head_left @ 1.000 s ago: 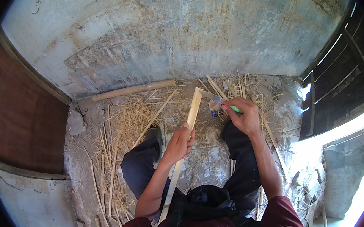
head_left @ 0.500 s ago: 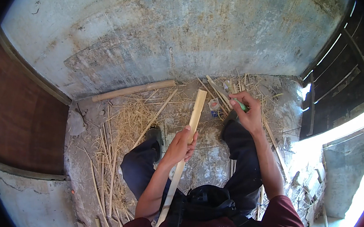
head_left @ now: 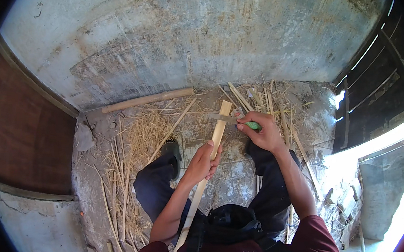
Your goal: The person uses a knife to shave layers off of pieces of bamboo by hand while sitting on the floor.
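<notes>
A long pale strip of split bamboo (head_left: pixel 218 133) slants from beside my waist up and away to the right. My left hand (head_left: pixel 202 163) is closed round it about midway, thumb on top. In my right hand (head_left: pixel 263 130) is a knife with a green handle (head_left: pixel 253 125), gripped between thumb and fingers. Its flat blade (head_left: pixel 222 117) lies across the strip just below the far end and seems to touch it. The lower end of the strip rests against my body by the dark bag strap.
Bamboo shavings (head_left: pixel 141 137) and thin strips (head_left: pixel 115 193) litter the floor on the left, with more on the right. A bamboo pole (head_left: pixel 148 100) lies along the wall's foot. My booted left foot (head_left: pixel 171 156) stands beside the shavings. Rubble (head_left: pixel 346 204) sits at the lower right.
My right hand has come left and down, bringing the knife from beyond the strip's right side onto its far end. My left hand and the strip have barely shifted.
</notes>
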The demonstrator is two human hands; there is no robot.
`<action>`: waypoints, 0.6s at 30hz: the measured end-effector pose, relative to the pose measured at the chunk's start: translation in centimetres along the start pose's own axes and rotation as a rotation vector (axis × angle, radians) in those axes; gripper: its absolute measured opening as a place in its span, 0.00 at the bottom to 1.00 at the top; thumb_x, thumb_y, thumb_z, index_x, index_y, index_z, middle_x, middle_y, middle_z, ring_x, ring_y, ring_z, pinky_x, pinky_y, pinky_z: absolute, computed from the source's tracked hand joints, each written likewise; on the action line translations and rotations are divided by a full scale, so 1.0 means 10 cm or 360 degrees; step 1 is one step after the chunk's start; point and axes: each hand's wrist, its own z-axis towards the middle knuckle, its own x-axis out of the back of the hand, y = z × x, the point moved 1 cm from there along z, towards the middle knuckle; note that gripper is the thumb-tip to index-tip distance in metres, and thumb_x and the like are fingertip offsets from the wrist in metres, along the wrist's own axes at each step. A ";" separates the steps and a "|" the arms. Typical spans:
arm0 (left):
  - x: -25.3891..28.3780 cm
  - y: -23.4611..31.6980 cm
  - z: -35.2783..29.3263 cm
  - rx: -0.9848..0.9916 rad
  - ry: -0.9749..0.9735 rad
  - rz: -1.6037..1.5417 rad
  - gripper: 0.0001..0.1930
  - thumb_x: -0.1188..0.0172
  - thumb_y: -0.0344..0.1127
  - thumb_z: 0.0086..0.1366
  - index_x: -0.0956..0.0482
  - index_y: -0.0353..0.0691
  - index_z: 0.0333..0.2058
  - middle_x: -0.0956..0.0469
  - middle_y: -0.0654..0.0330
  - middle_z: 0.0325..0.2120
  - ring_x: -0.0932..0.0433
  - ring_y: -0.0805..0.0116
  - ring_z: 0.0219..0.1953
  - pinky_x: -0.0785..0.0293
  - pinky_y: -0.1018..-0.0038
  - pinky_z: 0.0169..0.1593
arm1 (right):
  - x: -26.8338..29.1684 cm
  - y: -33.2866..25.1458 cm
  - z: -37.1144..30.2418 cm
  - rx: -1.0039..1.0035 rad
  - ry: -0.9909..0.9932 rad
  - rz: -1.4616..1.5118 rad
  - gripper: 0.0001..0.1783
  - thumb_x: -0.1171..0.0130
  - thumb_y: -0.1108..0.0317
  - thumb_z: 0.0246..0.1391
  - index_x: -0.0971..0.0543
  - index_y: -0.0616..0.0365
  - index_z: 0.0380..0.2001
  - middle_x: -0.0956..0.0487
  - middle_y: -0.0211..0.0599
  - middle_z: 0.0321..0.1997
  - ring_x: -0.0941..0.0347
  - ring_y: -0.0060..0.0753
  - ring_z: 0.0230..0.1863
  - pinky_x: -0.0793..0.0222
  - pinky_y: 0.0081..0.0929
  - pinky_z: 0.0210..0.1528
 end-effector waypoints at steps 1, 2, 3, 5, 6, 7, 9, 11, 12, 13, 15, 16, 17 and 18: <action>0.00 0.00 0.00 -0.0020 -0.0001 0.0012 0.28 0.67 0.58 0.86 0.28 0.37 0.51 0.39 0.70 0.20 0.43 0.80 0.13 0.41 0.77 0.17 | 0.00 0.01 0.00 0.0017 0.0033 -0.0007 0.07 0.26 0.75 0.58 0.15 0.63 0.38 0.11 0.43 0.39 0.12 0.42 0.41 0.20 0.34 0.43; 0.00 0.00 0.00 -0.0040 -0.0002 0.0025 0.28 0.67 0.58 0.86 0.28 0.37 0.51 0.39 0.70 0.20 0.43 0.80 0.13 0.41 0.77 0.17 | -0.01 0.03 0.01 0.0034 0.0067 -0.0013 0.07 0.26 0.74 0.58 0.14 0.63 0.38 0.11 0.43 0.39 0.12 0.45 0.40 0.20 0.35 0.42; 0.00 0.00 0.00 -0.0058 -0.0003 0.0039 0.28 0.67 0.58 0.86 0.28 0.37 0.51 0.38 0.70 0.20 0.43 0.80 0.13 0.41 0.77 0.17 | -0.02 0.05 0.01 0.0050 0.0102 -0.0019 0.07 0.26 0.74 0.58 0.14 0.62 0.38 0.11 0.43 0.38 0.12 0.48 0.39 0.20 0.36 0.41; -0.02 0.01 0.00 -0.0041 0.0002 0.0030 0.28 0.67 0.58 0.86 0.28 0.37 0.51 0.39 0.70 0.20 0.43 0.80 0.13 0.41 0.77 0.17 | -0.05 0.06 0.01 0.0040 0.0180 -0.0044 0.07 0.26 0.74 0.58 0.14 0.63 0.38 0.11 0.43 0.38 0.12 0.47 0.39 0.20 0.36 0.41; -0.02 0.01 -0.01 -0.0033 0.0008 0.0024 0.28 0.67 0.58 0.86 0.28 0.37 0.51 0.39 0.70 0.20 0.43 0.80 0.13 0.41 0.77 0.17 | -0.06 0.06 0.01 0.0037 0.0216 -0.0054 0.06 0.26 0.74 0.58 0.14 0.63 0.37 0.11 0.44 0.38 0.12 0.46 0.38 0.20 0.36 0.41; -0.02 0.00 -0.01 -0.0040 -0.0002 0.0044 0.28 0.67 0.57 0.87 0.28 0.37 0.51 0.39 0.70 0.20 0.43 0.80 0.13 0.41 0.77 0.17 | -0.04 0.06 0.02 -0.0044 0.0253 -0.0077 0.06 0.27 0.74 0.59 0.14 0.63 0.37 0.11 0.44 0.38 0.12 0.46 0.38 0.20 0.35 0.41; -0.02 -0.02 -0.01 -0.0054 -0.0028 0.0084 0.28 0.67 0.57 0.87 0.28 0.37 0.51 0.39 0.70 0.20 0.44 0.80 0.13 0.41 0.77 0.17 | 0.03 0.05 0.06 -0.0209 0.0330 -0.0126 0.06 0.27 0.73 0.59 0.14 0.63 0.37 0.10 0.45 0.39 0.12 0.45 0.38 0.20 0.34 0.40; -0.06 0.00 -0.03 -0.0055 -0.0059 0.0069 0.27 0.67 0.56 0.87 0.28 0.37 0.50 0.39 0.70 0.20 0.44 0.80 0.13 0.41 0.77 0.17 | 0.10 0.03 0.07 -0.0176 0.0364 -0.0143 0.06 0.27 0.73 0.60 0.14 0.63 0.37 0.10 0.45 0.39 0.12 0.44 0.38 0.21 0.33 0.40; -0.07 0.02 -0.05 -0.0060 -0.0066 0.0061 0.27 0.67 0.56 0.87 0.28 0.37 0.50 0.39 0.70 0.20 0.44 0.80 0.13 0.41 0.77 0.17 | 0.12 0.03 0.08 -0.0153 0.0378 -0.0147 0.06 0.27 0.73 0.60 0.14 0.63 0.37 0.10 0.45 0.39 0.12 0.43 0.38 0.21 0.33 0.39; -0.06 0.02 -0.05 -0.0067 -0.0057 0.0050 0.27 0.67 0.56 0.87 0.29 0.38 0.49 0.39 0.70 0.20 0.44 0.80 0.13 0.41 0.77 0.17 | 0.13 0.04 0.07 -0.0142 0.0346 -0.0074 0.06 0.27 0.73 0.60 0.14 0.63 0.37 0.10 0.45 0.38 0.12 0.43 0.37 0.21 0.32 0.39; -0.04 0.00 -0.03 -0.0077 -0.0037 0.0021 0.26 0.67 0.56 0.87 0.29 0.38 0.48 0.39 0.70 0.20 0.44 0.80 0.13 0.41 0.77 0.17 | 0.12 0.06 0.00 -0.0124 0.0278 0.0073 0.06 0.27 0.73 0.59 0.14 0.63 0.37 0.11 0.44 0.38 0.12 0.43 0.37 0.22 0.32 0.38; -0.04 0.01 -0.03 -0.0086 -0.0036 0.0030 0.27 0.67 0.56 0.87 0.29 0.37 0.48 0.40 0.70 0.20 0.44 0.80 0.13 0.41 0.77 0.17 | 0.10 0.06 -0.01 -0.0061 0.0201 0.0086 0.06 0.26 0.73 0.59 0.14 0.63 0.37 0.11 0.44 0.37 0.12 0.43 0.36 0.22 0.33 0.38; -0.04 0.02 -0.02 -0.0095 -0.0034 0.0039 0.28 0.67 0.56 0.87 0.29 0.36 0.48 0.41 0.69 0.19 0.43 0.79 0.13 0.41 0.76 0.17 | 0.09 0.06 -0.02 0.0001 0.0124 0.0099 0.06 0.26 0.73 0.59 0.14 0.63 0.37 0.11 0.44 0.37 0.13 0.44 0.36 0.22 0.33 0.38; -0.04 0.03 -0.02 -0.0101 -0.0035 0.0051 0.28 0.68 0.56 0.86 0.29 0.35 0.48 0.41 0.69 0.18 0.43 0.79 0.13 0.41 0.76 0.18 | 0.07 0.05 -0.02 0.0060 0.0051 0.0113 0.06 0.26 0.73 0.58 0.14 0.63 0.36 0.11 0.44 0.36 0.13 0.44 0.36 0.22 0.34 0.38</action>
